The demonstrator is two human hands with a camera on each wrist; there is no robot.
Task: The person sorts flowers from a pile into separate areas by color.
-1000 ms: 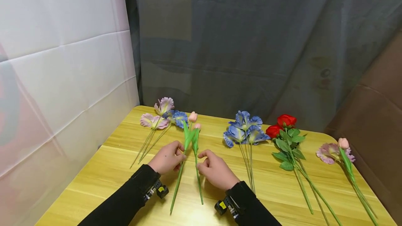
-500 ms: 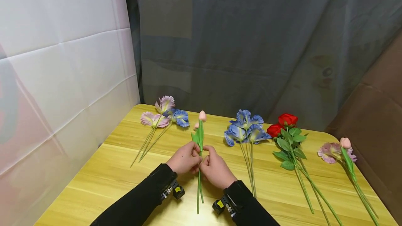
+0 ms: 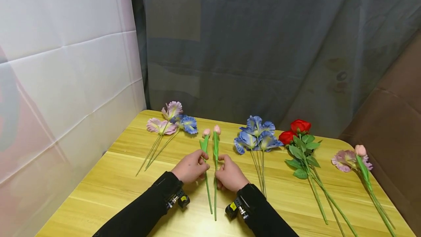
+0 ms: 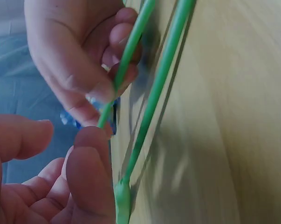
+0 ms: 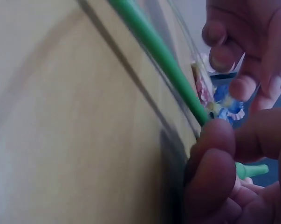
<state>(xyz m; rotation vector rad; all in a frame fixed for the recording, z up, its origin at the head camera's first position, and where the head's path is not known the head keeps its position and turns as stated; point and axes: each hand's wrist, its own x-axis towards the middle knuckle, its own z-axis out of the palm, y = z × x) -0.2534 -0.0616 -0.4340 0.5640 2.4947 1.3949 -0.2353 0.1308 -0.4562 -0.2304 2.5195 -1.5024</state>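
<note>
Two pink tulips with green stems are side by side in the middle of the wooden table [image 3: 108,185]. My right hand [image 3: 231,175] pinches the stem of the right tulip [image 3: 216,145] between thumb and fingers; the right wrist view shows this green stem [image 5: 163,56] close up. My left hand [image 3: 190,167] is over the left tulip [image 3: 204,145], partly hiding its stem. In the left wrist view its thumb [image 4: 21,137] stands apart from the other fingers and nothing is between them. The left tulip's stem [image 4: 154,93] lies along the table beside those fingers.
Mauve irises [image 3: 161,126] and a blue one [image 3: 189,124] lie at the back left. Right of the hands are several blue irises [image 3: 256,134], then red roses [image 3: 300,125]. Another tulip [image 3: 363,165] overlaps a mauve flower [image 3: 343,161] at the far right.
The longer tulip has passed from my left hand to my right and now lies right of the other. The two crossed half a second ago and are now apart. My left hand has let go.
</note>
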